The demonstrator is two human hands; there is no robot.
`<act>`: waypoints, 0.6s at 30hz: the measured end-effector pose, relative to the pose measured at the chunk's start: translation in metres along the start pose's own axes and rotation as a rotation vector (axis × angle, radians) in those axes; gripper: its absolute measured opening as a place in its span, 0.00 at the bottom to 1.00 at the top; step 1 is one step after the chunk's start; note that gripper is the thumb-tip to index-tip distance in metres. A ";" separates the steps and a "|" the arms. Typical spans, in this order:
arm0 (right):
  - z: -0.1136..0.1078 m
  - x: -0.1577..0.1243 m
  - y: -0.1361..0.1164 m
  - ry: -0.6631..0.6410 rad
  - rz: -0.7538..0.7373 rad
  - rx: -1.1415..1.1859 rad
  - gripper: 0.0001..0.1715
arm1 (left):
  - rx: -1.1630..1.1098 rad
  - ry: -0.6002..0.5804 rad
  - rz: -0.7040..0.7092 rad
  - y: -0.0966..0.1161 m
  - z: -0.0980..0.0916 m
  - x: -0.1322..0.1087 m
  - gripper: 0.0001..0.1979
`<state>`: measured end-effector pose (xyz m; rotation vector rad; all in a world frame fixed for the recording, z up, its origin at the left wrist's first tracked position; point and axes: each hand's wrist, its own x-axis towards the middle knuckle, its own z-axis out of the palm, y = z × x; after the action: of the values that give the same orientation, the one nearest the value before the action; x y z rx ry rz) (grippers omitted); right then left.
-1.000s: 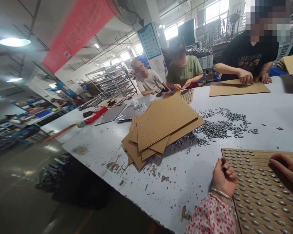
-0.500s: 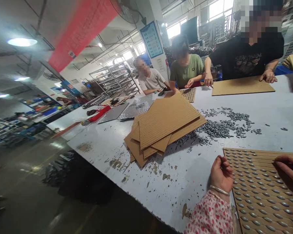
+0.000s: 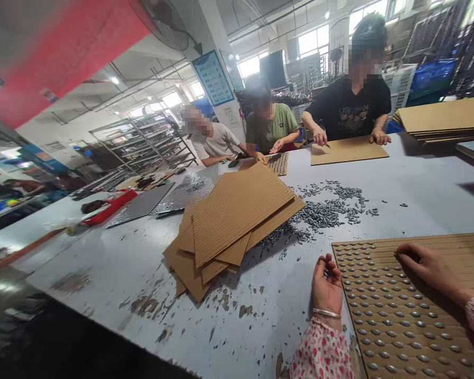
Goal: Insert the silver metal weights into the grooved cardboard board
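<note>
One studded brown board (image 3: 462, 255) on the white table (image 3: 438, 192), right side out of frame. Right hand (image 3: 430, 267) is over its upper part, fingertips together at a bare groove; can't tell if a piece is between them. Left hand (image 3: 327, 288) is palm up just beside its left edge, fingers curled loosely; can't tell if they hold anything. Silver studs (image 3: 408, 335) on it: many rows, not counted.

Writing: one black T-shirt (image 3: 353, 108) beyond the board seems to read "STORYBOOK"; one blue poster (image 3: 213, 78), farther beyond and left of it, text too small; one red banner (image 3: 63, 58), lettering blurred.

Counts: three co-workers (image 3: 274, 123) beyond the board; one heap of loose silver pieces (image 3: 319, 215) just beyond it, uncounted; at least four brown sheets (image 3: 237, 210) piled left of it; one brown stack (image 3: 450, 116) beyond it; one red tray (image 3: 116, 207) well left.
</note>
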<state>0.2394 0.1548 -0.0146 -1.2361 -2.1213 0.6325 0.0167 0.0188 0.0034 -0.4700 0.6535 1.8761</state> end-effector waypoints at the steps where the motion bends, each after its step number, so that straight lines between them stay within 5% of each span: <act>1: 0.000 0.001 0.003 -0.051 -0.006 0.022 0.10 | 0.000 -0.002 -0.002 0.000 0.000 0.000 0.05; 18: 0.003 0.005 0.003 -0.089 -0.031 0.026 0.14 | -0.020 -0.027 -0.078 0.004 0.000 0.003 0.09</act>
<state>0.2377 0.1602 -0.0175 -1.1793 -2.1933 0.7110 0.0119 0.0201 0.0025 -0.4756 0.5909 1.8140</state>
